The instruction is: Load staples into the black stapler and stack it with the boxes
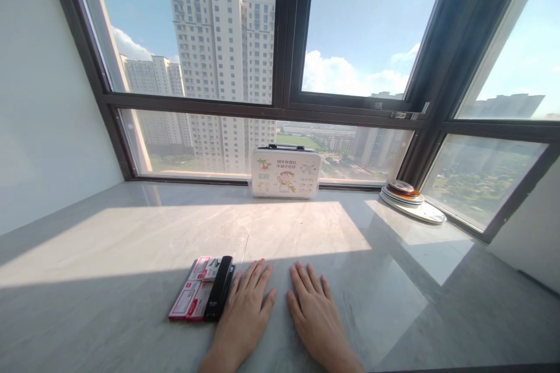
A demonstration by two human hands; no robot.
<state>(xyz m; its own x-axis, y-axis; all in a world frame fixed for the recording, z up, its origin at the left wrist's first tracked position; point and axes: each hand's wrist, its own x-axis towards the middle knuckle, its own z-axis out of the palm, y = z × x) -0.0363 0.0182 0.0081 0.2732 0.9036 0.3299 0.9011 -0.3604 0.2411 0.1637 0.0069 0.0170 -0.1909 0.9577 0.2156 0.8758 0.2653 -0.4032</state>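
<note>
My left hand [246,309] lies flat on the grey marble-look sill [144,338], palm down with the fingers stretched out. Close against its outer side is a black stapler [219,290], partly hidden by the hand; whether they touch I cannot tell. Left of the stapler are flat red-and-white boxes [189,297], one with a stapler-like picture. Also palm down, my right hand [318,315] rests a short gap to the right, fingers spread slightly. Neither hand holds anything.
A white carry case [286,173] with cartoon prints and a black handle stands upright against the window. At the back right corner, several plates or discs [406,198] are stacked. Dark window frames [196,106] border the sill, and a white wall [44,99] closes the left side.
</note>
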